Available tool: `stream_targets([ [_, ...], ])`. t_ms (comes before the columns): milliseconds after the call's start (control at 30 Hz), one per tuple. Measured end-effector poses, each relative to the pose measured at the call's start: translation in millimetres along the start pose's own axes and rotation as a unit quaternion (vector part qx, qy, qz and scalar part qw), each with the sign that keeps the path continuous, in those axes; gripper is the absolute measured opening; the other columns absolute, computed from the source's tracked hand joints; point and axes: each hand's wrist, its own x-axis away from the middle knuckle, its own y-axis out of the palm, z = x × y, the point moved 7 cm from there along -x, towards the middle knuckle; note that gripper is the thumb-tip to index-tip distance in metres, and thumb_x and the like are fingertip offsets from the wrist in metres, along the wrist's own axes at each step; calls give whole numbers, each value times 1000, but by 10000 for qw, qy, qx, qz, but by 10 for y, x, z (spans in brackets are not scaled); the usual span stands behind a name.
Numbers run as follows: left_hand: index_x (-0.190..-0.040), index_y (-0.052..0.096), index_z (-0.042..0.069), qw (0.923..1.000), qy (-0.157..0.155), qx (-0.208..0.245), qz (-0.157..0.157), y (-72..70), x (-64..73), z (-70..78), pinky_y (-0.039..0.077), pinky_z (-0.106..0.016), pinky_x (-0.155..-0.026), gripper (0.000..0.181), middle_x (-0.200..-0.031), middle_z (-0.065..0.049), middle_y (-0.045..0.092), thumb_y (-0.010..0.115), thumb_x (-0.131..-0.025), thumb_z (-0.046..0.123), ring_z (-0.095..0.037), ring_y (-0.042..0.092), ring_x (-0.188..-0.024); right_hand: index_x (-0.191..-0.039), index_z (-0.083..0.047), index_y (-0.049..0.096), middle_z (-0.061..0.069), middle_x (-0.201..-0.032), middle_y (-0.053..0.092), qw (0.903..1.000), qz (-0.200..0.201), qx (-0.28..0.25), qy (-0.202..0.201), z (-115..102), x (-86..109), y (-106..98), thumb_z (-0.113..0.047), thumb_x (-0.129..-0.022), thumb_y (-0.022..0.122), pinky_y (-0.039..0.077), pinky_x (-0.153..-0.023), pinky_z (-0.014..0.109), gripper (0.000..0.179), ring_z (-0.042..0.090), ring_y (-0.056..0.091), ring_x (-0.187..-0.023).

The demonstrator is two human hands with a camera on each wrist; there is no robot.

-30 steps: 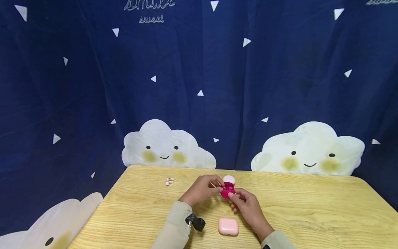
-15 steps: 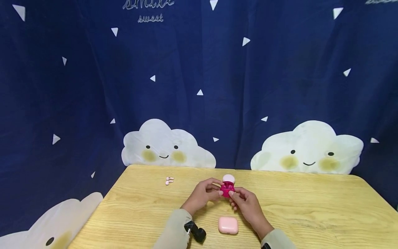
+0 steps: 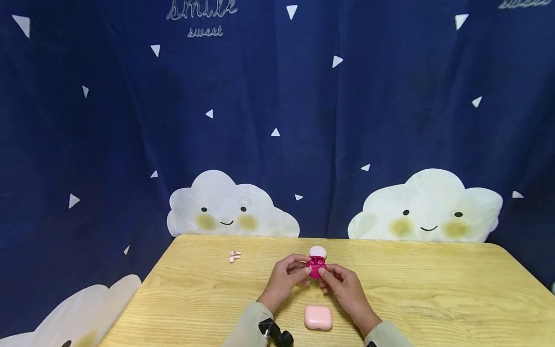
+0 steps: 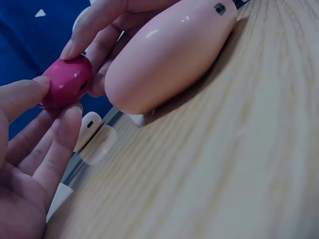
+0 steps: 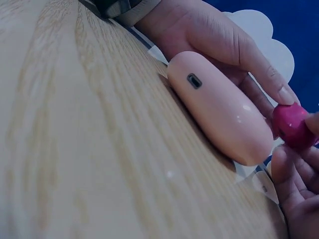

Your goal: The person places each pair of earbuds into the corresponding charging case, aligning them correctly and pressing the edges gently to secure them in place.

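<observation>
A small magenta earbud case (image 3: 317,271) is held above the table between both hands, its hollowed inside facing up in the head view. Whether earbuds sit in it, I cannot tell. My left hand (image 3: 282,280) pinches its left side with thumb and fingers. My right hand (image 3: 348,292) pinches its right side, thumb at the front. Beyond it shows a round white piece (image 3: 318,251); whether this is joined to the case is unclear. A closed light pink earbud case (image 3: 318,317) lies nearer me, its port (image 5: 194,80) showing in the right wrist view.
Two pale pink earbuds (image 3: 234,257) lie at the back left of the wooden table (image 3: 416,284). A black wrist strap with a device (image 3: 276,333) is on my left sleeve. A dark blue curtain (image 3: 260,96) with clouds hangs behind the table.
My left fingers have shifted from over the magenta case's opening to its left side, with the thumb now at its front. The right hand keeps its grip. The head view has tilted slightly.
</observation>
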Motion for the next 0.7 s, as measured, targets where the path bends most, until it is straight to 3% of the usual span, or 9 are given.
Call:
stream_targets([
  [167,-119,62,0,10000,-5,-12,-18,7,4,3,57,-41,-74,29,-105,-21,65,66,-91,6,-23,67,-86,-118,3,59,18,-98,67,9992,5,-326,-231,-36,9,-25,-8,-91,66,58,-66,33,31,23,67,-78],
  [333,-118,64,1,9999,-63,-140,20,7,12,22,57,-43,-74,28,-108,-19,66,67,-90,7,-32,67,-89,-124,-1,55,22,-102,66,9974,-108,-574,-421,-80,19,-26,-2,-89,66,58,-68,38,36,22,68,-82],
  [500,-116,63,-2,9998,-32,-181,48,17,31,95,57,-47,-72,27,-107,-20,66,65,-90,2,-47,63,-91,-121,-2,57,23,-104,64,9962,-194,-612,-591,-109,20,-16,-1,-89,66,58,-67,38,33,21,66,-85],
  [700,-116,64,-1,9997,-73,-195,83,-10,-5,-13,57,-44,-69,26,-106,-19,67,66,-90,4,-44,64,-88,-116,1,61,24,-105,63,9946,-192,-554,-852,-126,34,-18,-2,-89,66,58,-65,36,27,20,65,-83],
])
